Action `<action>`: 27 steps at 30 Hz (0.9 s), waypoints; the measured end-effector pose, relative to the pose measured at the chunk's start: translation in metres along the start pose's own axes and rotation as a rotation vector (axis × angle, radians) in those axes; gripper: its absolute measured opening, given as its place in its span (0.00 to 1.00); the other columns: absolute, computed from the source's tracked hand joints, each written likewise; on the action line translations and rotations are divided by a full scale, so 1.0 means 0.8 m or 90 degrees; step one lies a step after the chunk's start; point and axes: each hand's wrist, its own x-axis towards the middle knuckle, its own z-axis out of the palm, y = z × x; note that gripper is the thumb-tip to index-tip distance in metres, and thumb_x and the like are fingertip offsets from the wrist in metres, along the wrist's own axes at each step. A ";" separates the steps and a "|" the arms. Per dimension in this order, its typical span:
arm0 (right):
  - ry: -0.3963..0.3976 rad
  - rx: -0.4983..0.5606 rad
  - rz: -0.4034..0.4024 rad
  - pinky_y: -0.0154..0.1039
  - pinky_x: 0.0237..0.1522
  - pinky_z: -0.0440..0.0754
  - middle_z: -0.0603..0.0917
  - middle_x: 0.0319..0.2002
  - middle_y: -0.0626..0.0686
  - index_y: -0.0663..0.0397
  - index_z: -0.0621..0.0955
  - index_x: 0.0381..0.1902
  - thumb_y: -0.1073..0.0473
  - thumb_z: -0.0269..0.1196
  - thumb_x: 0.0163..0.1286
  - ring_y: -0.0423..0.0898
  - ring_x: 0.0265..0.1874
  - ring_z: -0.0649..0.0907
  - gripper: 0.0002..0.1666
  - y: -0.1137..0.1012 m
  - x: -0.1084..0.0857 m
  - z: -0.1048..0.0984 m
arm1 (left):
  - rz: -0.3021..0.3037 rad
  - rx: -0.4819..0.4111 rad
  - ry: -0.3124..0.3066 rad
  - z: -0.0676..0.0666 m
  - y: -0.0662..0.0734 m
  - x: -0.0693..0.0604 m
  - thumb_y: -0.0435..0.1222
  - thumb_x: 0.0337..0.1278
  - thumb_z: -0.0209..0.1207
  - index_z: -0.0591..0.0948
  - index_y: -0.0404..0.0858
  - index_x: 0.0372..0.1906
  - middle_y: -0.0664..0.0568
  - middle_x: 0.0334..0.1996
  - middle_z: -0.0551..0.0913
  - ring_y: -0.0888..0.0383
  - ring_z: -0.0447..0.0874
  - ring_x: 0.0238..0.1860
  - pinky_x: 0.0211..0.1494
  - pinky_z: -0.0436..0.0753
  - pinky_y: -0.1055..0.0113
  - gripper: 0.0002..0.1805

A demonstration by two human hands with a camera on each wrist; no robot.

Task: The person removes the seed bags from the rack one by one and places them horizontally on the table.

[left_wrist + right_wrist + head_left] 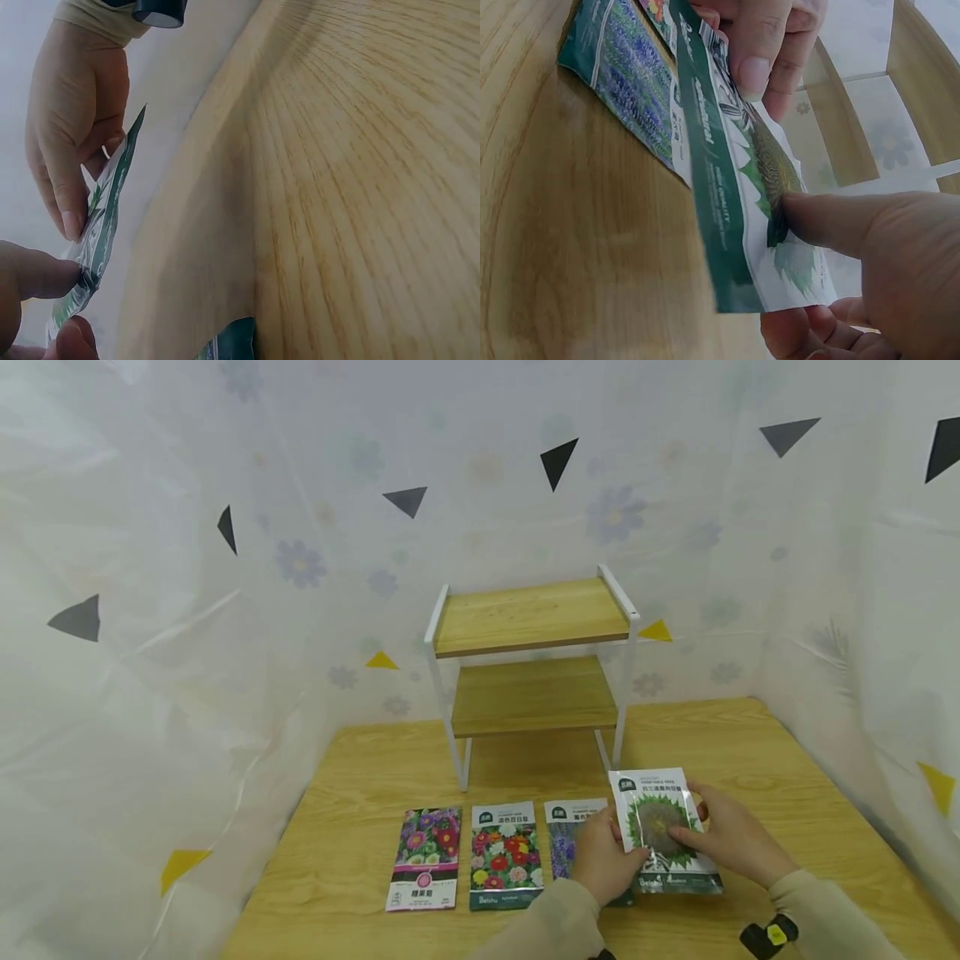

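Note:
A sunflower seed packet [660, 823], white with a dark green lower band, is held up off the table between both hands. My left hand [604, 853] pinches its left edge, thumb on the front. From the right side, my right hand [733, 835] grips it, thumb across the printed flower head and fingers behind. In the right wrist view the packet [742, 187] tilts above the wood. Behind my left hand lies a lavender seed packet [562, 843], partly covered. To its left are a zinnia packet [506, 857] and a pink-banded flower packet [424, 860], flat in a row.
A two-tier rack with wooden shelves [532, 614] and a white frame [628, 693] stands at the back of the wooden table [322, 860]. Pale patterned sheeting [300, 468] encloses the table at the back and sides.

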 end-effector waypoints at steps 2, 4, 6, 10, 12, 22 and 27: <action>-0.010 -0.004 0.008 0.37 0.19 0.67 0.73 0.31 0.53 0.74 0.61 0.67 0.41 0.68 0.60 0.42 0.18 0.68 0.53 0.005 0.000 0.002 | -0.002 0.023 0.000 0.004 -0.002 0.000 0.35 0.45 0.72 0.80 0.48 0.50 0.62 0.27 0.72 0.68 0.71 0.30 0.34 0.75 0.70 0.23; -0.023 -0.005 0.019 0.39 0.22 0.68 0.75 0.33 0.54 0.76 0.61 0.66 0.41 0.67 0.60 0.44 0.22 0.70 0.53 0.011 0.000 0.004 | -0.012 0.049 -0.003 0.008 -0.005 -0.001 0.37 0.44 0.72 0.81 0.48 0.44 0.63 0.28 0.71 0.67 0.69 0.31 0.35 0.74 0.70 0.19; -0.036 -0.008 0.025 0.40 0.25 0.70 0.76 0.34 0.55 0.78 0.62 0.65 0.41 0.67 0.60 0.46 0.26 0.73 0.53 0.018 0.001 0.006 | -0.030 0.066 -0.012 0.011 -0.007 -0.001 0.38 0.44 0.72 0.81 0.47 0.39 0.62 0.28 0.70 0.66 0.68 0.31 0.34 0.72 0.69 0.15; -0.063 -0.009 0.041 0.44 0.30 0.76 0.79 0.37 0.57 0.80 0.63 0.64 0.40 0.66 0.61 0.48 0.32 0.77 0.52 0.028 0.002 0.012 | -0.056 0.085 -0.029 0.016 -0.010 -0.003 0.42 0.47 0.71 0.80 0.38 0.47 0.61 0.30 0.71 0.66 0.69 0.33 0.34 0.74 0.68 0.22; -0.070 -0.010 0.045 0.47 0.32 0.78 0.80 0.39 0.59 0.81 0.64 0.63 0.40 0.66 0.62 0.51 0.35 0.79 0.52 0.032 0.003 0.013 | -0.064 0.095 -0.034 0.018 -0.012 -0.003 0.43 0.48 0.71 0.78 0.34 0.54 0.60 0.30 0.71 0.65 0.70 0.33 0.35 0.75 0.67 0.29; -0.074 -0.010 0.063 0.51 0.36 0.80 0.82 0.43 0.64 0.81 0.67 0.61 0.41 0.66 0.62 0.54 0.40 0.81 0.49 0.046 0.008 0.022 | -0.085 0.136 -0.060 0.034 -0.022 -0.001 0.43 0.50 0.69 0.82 0.38 0.52 0.57 0.37 0.77 0.62 0.75 0.39 0.41 0.80 0.65 0.24; -0.058 -0.005 0.031 0.44 0.31 0.78 0.82 0.33 0.54 0.73 0.74 0.55 0.47 0.67 0.62 0.45 0.30 0.79 0.36 0.051 0.009 0.033 | -0.103 0.191 -0.087 0.037 -0.017 -0.005 0.45 0.48 0.70 0.83 0.40 0.51 0.54 0.45 0.75 0.58 0.74 0.49 0.52 0.78 0.62 0.24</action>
